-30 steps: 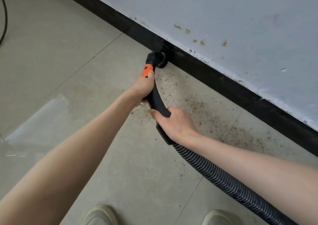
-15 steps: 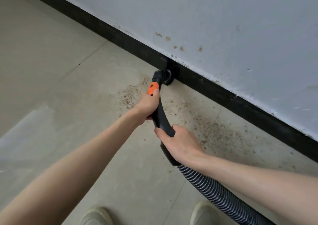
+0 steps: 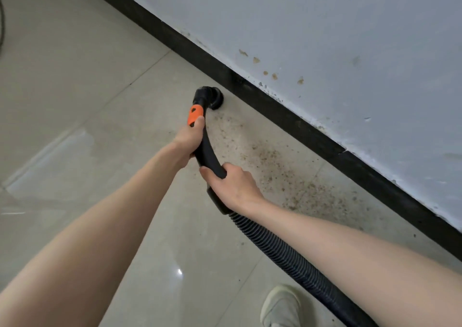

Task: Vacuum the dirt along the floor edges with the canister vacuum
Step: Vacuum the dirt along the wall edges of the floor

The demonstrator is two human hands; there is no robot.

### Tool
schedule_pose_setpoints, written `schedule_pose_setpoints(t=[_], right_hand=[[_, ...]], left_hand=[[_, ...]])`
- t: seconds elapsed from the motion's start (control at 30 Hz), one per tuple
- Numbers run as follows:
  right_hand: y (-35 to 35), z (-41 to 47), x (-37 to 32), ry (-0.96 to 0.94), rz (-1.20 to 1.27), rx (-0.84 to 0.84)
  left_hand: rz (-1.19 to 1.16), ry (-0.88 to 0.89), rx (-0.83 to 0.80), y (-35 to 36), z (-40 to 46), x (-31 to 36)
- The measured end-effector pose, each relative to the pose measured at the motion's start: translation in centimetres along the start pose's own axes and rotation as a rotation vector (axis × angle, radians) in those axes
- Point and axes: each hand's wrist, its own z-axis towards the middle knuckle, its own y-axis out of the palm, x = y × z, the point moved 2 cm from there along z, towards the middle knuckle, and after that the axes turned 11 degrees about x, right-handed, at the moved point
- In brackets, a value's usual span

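Observation:
A black curved vacuum handle [image 3: 208, 155] with an orange band [image 3: 195, 115] ends in a round brush nozzle [image 3: 212, 99] resting on the floor close to the black baseboard [image 3: 312, 136]. My left hand [image 3: 188, 139] grips the handle just below the orange band. Lower down, my right hand [image 3: 233, 182] grips the handle where the ribbed black hose [image 3: 287, 256] begins. Brown dirt specks [image 3: 287, 174] lie scattered on the beige tiles to the right of the nozzle, along the baseboard. The canister is out of view.
A pale grey wall [image 3: 325, 39] with chipped paint spots rises above the baseboard. One light shoe [image 3: 281, 306] stands at the bottom right beside the hose. A dark cable [image 3: 2, 26] curves along the left edge. Glossy beige tiles [image 3: 75, 101] spread to the left.
The nozzle has come away from the baseboard and now sits on the floor just left of the dirt patch. The view has shifted; both hands keep the same grip.

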Motion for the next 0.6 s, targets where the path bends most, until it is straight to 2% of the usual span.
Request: schedule_pose_setpoints(t=[0.1, 0.2, 0.27, 0.37, 0.6], right_hand=[[0.7, 0.7, -1.7, -0.018, 0.119, -0.087], [2.5, -0.3, -2.0, 0.102, 0.423, -0.299], [3.4, -1.5, -1.7, 0.101, 0.5, -0.381], [3.3, -3.2, -0.5, 0.082, 0.542, -0.299], [2.2, -7.0, 4.8, 0.096, 0.433, -0.113]], left_hand=[[-0.024, 0.037, 0.049, -2.0, 2.4, 0.9], [0.022, 0.072, 0.013, -3.6, 3.5, 1.4], [0.041, 0.082, -0.009, -4.3, 3.3, 1.5], [0.024, 0.044, -0.002, -4.0, 2.3, 1.0], [0.05, 0.047, -0.077, 0.1, -1.2, -2.8]])
